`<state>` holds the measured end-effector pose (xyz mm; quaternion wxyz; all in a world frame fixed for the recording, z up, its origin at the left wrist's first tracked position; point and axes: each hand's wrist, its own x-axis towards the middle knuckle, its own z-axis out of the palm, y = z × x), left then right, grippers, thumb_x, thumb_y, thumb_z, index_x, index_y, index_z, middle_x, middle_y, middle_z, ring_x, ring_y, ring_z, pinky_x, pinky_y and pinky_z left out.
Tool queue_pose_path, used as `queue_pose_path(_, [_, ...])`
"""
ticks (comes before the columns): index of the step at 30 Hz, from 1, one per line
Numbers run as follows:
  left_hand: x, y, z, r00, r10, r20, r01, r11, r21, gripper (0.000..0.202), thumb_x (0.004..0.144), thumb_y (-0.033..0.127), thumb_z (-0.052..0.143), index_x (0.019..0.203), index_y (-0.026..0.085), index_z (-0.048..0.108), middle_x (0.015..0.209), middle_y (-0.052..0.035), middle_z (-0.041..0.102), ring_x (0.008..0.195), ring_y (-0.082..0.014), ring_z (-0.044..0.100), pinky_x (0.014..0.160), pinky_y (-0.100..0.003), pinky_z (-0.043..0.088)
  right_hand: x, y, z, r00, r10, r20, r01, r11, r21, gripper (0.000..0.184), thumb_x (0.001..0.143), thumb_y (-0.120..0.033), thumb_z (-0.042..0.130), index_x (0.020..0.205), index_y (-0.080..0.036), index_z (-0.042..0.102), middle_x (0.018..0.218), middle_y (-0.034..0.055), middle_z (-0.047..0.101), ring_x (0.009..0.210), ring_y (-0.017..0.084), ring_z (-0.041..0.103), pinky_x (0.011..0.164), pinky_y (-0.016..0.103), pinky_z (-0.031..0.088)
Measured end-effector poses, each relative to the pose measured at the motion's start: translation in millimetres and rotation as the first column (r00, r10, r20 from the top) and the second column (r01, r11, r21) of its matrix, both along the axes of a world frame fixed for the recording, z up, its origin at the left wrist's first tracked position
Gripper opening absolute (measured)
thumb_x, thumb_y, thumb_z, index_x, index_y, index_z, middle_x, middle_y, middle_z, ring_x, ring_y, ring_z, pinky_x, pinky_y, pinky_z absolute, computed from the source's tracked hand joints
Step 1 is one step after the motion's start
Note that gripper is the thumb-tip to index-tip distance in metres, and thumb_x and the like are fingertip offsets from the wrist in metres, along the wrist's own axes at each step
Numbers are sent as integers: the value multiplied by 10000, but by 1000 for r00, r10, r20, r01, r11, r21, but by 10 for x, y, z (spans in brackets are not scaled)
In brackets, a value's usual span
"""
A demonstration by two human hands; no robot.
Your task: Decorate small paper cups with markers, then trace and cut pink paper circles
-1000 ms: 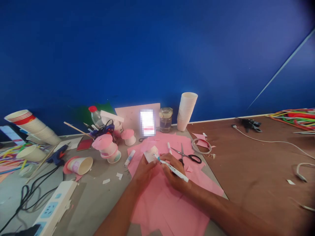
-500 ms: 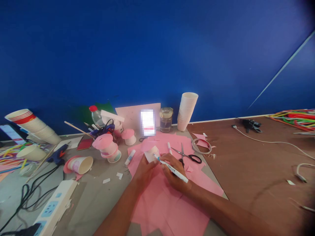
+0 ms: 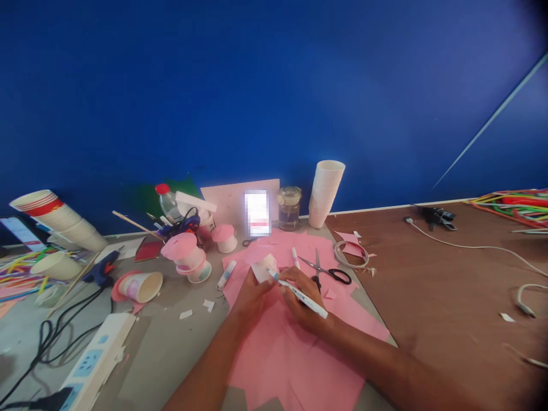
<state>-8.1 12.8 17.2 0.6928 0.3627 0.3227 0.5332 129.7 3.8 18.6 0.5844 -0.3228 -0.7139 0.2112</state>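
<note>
My left hand (image 3: 252, 294) is closed around the lower edge of a small whitish paper piece (image 3: 260, 270), whose exact shape is partly hidden by my fingers. My right hand (image 3: 305, 299) grips a white marker (image 3: 309, 303) like a pen, its blue tip end touching or very near the paper. Both hands are above overlapping pink paper sheets (image 3: 295, 365). Black-handled scissors (image 3: 339, 276) lie just right of my right hand, with a pink-capped marker (image 3: 295, 257) beside them. A glue stick or capped marker (image 3: 226, 275) rests left of my left hand.
Pink-topped paper cup pieces (image 3: 186, 257) stand on the left. Stacked paper cups (image 3: 326, 194), a glass jar (image 3: 289, 208) and a lit phone (image 3: 257, 213) line the blue wall. A glue gun (image 3: 103, 267), power strip (image 3: 97, 359) and tape roll (image 3: 351, 254) lie around.
The marker tip has shifted very slightly against the paper piece. Otherwise both hands keep nearly the same place and hold.
</note>
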Motion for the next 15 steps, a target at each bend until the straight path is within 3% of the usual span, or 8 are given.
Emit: queue_pose_path(15, [9,-17,42,1000,1,18,0,1000,-12,353,702,234,744,1013,178,589,994,-70,673,967,-235,616,830,-346,451,-3,-7,10,1000,-12,-6,12,1000,-15,175,864,-170,473,988,-233,578,873,54,645,853,197,630,744,338,529])
